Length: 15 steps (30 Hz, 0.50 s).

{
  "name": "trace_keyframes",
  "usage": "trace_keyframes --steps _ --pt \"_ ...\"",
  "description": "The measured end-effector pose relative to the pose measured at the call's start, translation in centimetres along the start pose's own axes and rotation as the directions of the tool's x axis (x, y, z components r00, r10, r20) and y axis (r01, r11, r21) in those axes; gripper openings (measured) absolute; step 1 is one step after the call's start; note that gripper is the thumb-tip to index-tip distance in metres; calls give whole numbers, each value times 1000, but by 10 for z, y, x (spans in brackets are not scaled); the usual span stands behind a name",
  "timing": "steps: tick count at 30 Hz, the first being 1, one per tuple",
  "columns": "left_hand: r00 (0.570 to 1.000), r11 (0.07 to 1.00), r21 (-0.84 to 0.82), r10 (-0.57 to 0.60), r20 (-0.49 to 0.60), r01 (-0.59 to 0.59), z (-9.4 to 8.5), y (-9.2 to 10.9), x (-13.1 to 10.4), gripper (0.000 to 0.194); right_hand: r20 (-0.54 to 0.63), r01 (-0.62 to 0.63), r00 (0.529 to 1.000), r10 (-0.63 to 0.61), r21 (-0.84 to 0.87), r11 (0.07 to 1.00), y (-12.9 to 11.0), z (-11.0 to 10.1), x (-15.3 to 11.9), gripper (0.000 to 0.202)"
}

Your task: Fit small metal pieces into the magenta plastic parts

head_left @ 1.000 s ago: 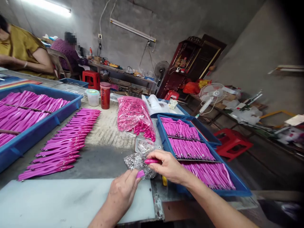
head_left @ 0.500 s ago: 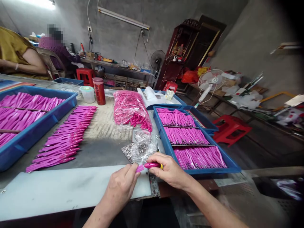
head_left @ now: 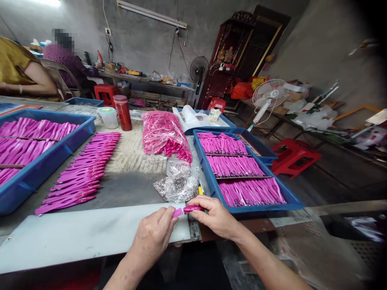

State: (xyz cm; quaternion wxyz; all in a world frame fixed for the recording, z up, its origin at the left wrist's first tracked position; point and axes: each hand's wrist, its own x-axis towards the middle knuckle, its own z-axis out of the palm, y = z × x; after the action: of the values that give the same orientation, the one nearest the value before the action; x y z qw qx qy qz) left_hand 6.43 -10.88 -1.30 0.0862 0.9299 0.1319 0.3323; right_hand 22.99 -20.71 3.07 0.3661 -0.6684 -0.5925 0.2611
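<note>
My left hand (head_left: 154, 229) pinches a light pink plastic piece (head_left: 177, 212) over the right end of the white board (head_left: 75, 233). Close to its tip, my right hand (head_left: 213, 217) holds a dark magenta piece (head_left: 193, 209) between thumb and fingers; whether the two pieces touch is too small to tell. Just beyond the hands lies a clear plastic bag of small metal parts (head_left: 178, 187). A yellow-handled tool (head_left: 200, 189) rests to its right. Behind them is a clear bag of magenta pieces (head_left: 165, 135). A row of pink assembled pieces (head_left: 81, 173) lies left of centre.
Blue trays filled with pink pieces stand at left (head_left: 39, 173) and right (head_left: 256, 208). A red bottle (head_left: 122, 112) and a lidded tub (head_left: 108, 117) are at the back. Two people sit at the far left. Beyond the table are a white fan (head_left: 269, 96) and a red stool (head_left: 294, 157).
The view has shifted slightly. The yellow handle that showed by my right fingers now appears on the table behind that hand. Both hands keep nearly the same pose and their pieces.
</note>
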Motion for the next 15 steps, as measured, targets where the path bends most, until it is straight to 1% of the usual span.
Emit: trace_keyframes --steps 7,11,15 --pt "1000 1000 11 24 1 -24 1 0 -3 17 68 -126 991 116 169 978 13 5 0 38" --pt "1000 999 14 30 4 -30 2 -1 -6 16 118 -182 980 159 224 957 18 8 2 43" --pt "999 999 29 27 34 -28 3 -1 -9 17 152 -199 974 165 244 949 19 10 1 44"
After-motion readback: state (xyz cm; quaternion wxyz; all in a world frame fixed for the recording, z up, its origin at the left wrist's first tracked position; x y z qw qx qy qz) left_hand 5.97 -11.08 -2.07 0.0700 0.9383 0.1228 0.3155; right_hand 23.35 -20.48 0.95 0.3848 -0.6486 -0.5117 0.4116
